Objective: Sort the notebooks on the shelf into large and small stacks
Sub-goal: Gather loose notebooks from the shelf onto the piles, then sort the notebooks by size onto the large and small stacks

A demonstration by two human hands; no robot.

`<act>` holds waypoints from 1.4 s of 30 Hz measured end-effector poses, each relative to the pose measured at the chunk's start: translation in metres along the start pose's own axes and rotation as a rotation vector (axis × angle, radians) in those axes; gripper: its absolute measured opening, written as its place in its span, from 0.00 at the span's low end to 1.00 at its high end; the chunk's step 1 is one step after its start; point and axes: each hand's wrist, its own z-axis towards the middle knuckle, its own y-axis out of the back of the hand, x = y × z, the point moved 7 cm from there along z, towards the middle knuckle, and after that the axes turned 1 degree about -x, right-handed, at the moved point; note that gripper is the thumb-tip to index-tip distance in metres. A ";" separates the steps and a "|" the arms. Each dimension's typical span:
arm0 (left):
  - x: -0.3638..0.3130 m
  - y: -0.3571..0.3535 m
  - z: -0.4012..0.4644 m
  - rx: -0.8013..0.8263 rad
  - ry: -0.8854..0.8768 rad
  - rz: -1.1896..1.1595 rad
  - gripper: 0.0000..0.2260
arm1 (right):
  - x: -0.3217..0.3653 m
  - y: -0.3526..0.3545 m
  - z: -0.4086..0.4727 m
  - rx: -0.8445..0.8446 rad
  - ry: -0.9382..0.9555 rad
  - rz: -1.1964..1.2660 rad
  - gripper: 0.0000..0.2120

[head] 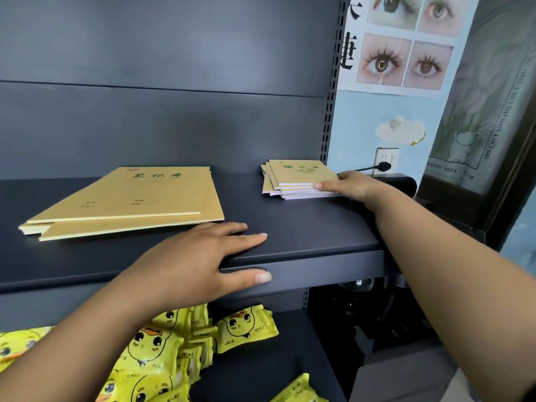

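A dark grey metal shelf (304,227) runs across the view, backed by grey panels, with a slotted upright at its right end and a pale blue wall beyond. On that wall hang a poster (403,42) of close-up eyes, a cloud sticker (400,130) and a socket (387,161) with a black plug in it. On the left half of the shelf lies the large stack (130,198): tan notebooks lying flat, loosely fanned, the top one bearing green characters. Well apart from it, at the back right corner, sits the small stack (295,179) of the same tan covers, also a little askew. The right hand (352,185) reaches in from the right and rests against the small stack's right side, fingers fairly straight, one fingertip lying along the front edges and the thumb at the far corner; it touches the stack rather than grasping it. The left hand (203,256) lies flat on the shelf's front edge, just in front of the large stack but not touching it, fingers spread and straight on top, thumb hooked over the front lip, holding nothing. On the lower shelf lie yellow packets (162,352) printed with a duck face, heaped at the left and centre.
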 end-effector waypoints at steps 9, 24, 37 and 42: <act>-0.005 0.018 -0.006 -0.200 0.023 -0.156 0.21 | 0.034 0.007 -0.042 -0.292 0.126 -0.231 0.36; 0.106 0.119 -0.286 -0.485 0.370 0.213 0.27 | 0.249 -0.212 -0.317 -0.172 1.060 -0.484 0.18; 0.196 0.170 -0.554 -0.442 0.589 0.360 0.31 | 0.380 -0.374 -0.484 -0.054 1.237 -0.483 0.20; 0.223 0.181 -0.582 -0.465 0.609 0.378 0.35 | 0.417 -0.402 -0.494 -0.059 1.269 -0.495 0.20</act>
